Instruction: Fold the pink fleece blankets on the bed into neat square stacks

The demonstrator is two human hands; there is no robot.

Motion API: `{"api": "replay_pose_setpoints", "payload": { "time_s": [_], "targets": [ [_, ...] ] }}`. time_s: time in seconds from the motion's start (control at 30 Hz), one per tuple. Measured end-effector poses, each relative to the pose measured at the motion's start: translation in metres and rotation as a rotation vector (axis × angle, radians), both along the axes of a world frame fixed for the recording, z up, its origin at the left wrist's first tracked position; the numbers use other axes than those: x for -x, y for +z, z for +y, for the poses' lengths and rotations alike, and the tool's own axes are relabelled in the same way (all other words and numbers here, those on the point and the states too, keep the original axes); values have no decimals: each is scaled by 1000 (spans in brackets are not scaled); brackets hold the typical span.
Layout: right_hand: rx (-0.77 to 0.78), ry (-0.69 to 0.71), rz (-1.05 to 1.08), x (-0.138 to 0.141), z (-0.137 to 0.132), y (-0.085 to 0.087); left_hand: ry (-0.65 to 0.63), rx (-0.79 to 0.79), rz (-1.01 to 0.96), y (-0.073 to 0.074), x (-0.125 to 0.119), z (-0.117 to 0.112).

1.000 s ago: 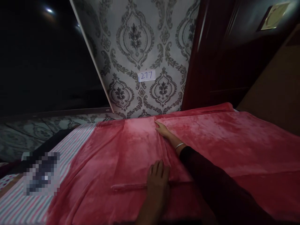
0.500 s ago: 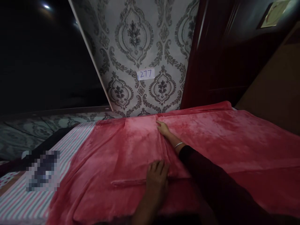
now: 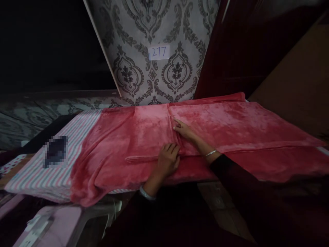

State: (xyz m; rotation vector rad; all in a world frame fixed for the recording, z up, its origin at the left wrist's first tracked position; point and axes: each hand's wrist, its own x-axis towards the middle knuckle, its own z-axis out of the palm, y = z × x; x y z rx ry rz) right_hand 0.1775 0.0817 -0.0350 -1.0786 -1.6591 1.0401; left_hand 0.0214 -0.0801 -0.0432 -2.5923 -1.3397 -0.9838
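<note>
A plush red blanket (image 3: 216, 125) is spread across a long surface, its left part folded over into a lighter pink panel (image 3: 150, 125). My left hand (image 3: 168, 158) lies palm down on the near edge of that panel, fingers slightly bent against the cloth and not visibly gripping it. Farther back, my right hand (image 3: 184, 129) hovers at or touches the upright crease beside the panel, with thumb and forefinger apart. Whether its lower fingers touch cloth is hard to tell. Both wrists wear silvery bangles.
Striped cloth (image 3: 84, 132) shows left of the blanket, with a blurred dark item (image 3: 55, 151) on it. A large black screen (image 3: 51, 48) stands behind at left. Patterned wallpaper bears a "277" label (image 3: 158, 52). A pink-and-grey plastic chair or stool (image 3: 61, 219) is at lower left.
My right hand has slid nearer along the crease from the far edge, its fingertips parting. My left hand stays at the panel's near edge. The view has tilted down, showing the floor side.
</note>
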Motion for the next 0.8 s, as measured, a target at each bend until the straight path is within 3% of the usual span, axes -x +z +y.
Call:
{"api": "replay_pose_setpoints", "payload": {
  "time_s": [0.17,0.23,0.37,0.43,0.57,0.67,0.8],
  "targets": [
    [88,44,49,-17,-72,-11,-68,-109,-90,18,15,-9],
    [98,21,45,-18,-89,-15,36,-93,-95,34,37,-11],
    [78,-59,17,-10,-100,-21,407,41,-54,58,91,-10],
    [42,-106,-30,-4,-98,-23,492,144,20,57,109,-10],
    [38,-147,-75,2,-93,-28,505,311,150,35,117,-18],
    [31,-148,-16,3,-93,-30,525,280,131,23,115,-23],
    [80,-137,43,-3,-102,-27,497,184,85,20,118,-26]
  ]
}}
